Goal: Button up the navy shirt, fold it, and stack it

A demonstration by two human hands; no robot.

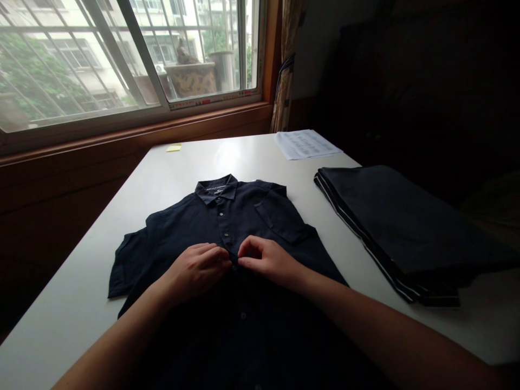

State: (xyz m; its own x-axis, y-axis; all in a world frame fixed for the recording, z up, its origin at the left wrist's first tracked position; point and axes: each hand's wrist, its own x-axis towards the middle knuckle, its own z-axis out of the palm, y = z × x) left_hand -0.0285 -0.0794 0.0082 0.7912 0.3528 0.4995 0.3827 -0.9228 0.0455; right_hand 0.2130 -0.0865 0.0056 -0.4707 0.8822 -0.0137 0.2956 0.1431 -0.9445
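From the far left corner of a white table [136,197], past a yellow note [174,147], to a left hand [203,266] with fingers curled tight on the placket [223,223] of a dark shirt [239,295], spread front-up mid-surface; gripped there, too, between thumb and forefinger of a right hand [273,261]. Rightward, on to printed sheets [307,144] by the far right corner and folded dark cloth [402,216] along the right edge.

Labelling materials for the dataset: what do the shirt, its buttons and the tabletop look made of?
Shirt: woven fabric, matte navy; soft creases and little shine. Cotton or a blend, can't tell.
Buttons: probably plastic, slightly glossy; small, pale, round discs. Shell is possible.
Tabletop: smooth, semi-gloss white, reflecting window light. Maybe laminate or painted board.
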